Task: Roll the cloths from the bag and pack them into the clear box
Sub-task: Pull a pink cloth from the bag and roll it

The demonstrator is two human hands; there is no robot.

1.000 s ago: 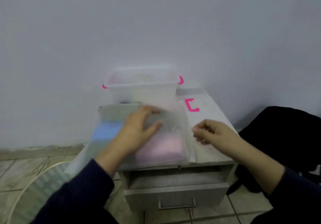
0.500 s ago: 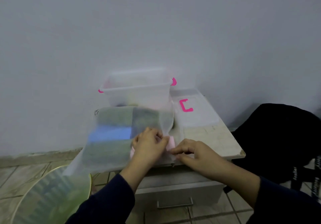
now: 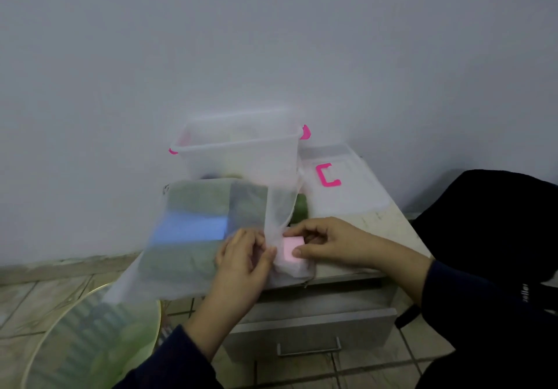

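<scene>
We had both hands at the bag's mouth, table front edge: left hand pinched the filmy mesh, right hand gripped a soft pink cloth w/ thumb + fingers. Clear box sat behind, rigid plastic.

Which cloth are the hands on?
The pink cloth, at the bag's right end, pinched by the right hand; blue and green cloths lie further left.

You see a translucent white bag showing blue, green and grey cloths, a pink cloth at its right end, a clear box with pink latches, dark navy sleeves
</scene>
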